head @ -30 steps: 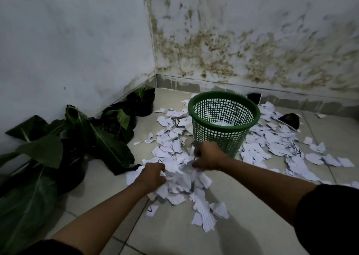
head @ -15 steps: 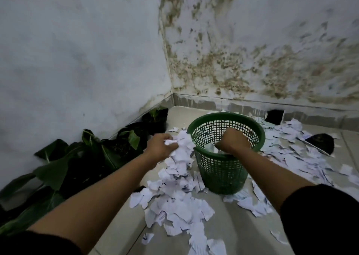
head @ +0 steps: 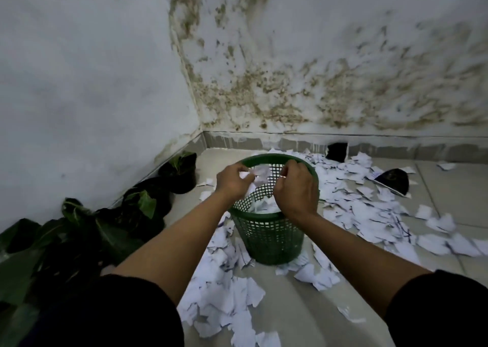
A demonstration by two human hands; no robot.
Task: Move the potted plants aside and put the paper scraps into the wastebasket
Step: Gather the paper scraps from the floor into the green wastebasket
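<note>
Rising behind everything, two stained walls (head: 317,69) meet in a corner above a tiled floor (head: 303,309). Both forearms reach forward from black sleeves (head: 111,312) and converge over the green basket (head: 269,238), which stands directly beneath the fingers. The left hand (head: 233,181) hovers above the basket's left rim, fingers curled round a crumpled wad of scraps (head: 257,175) that juts toward the right hand. The right hand (head: 297,188) hangs over the basket's mouth, back up, its fingertips (head: 286,168) bent and pinched together just beside that wad; whether they grasp any paper cannot be told. More white paper lies inside the basket, below the fingers.

Left of the left hand, potted plants (head: 148,204) in dark pots line the wall's base, well apart from the fingers. Loose paper (head: 369,209) litters the floor right of the right hand and below both wrists, around the basket's foot. Beyond the fingers to the right, a dark object (head: 392,178) lies among the litter.
</note>
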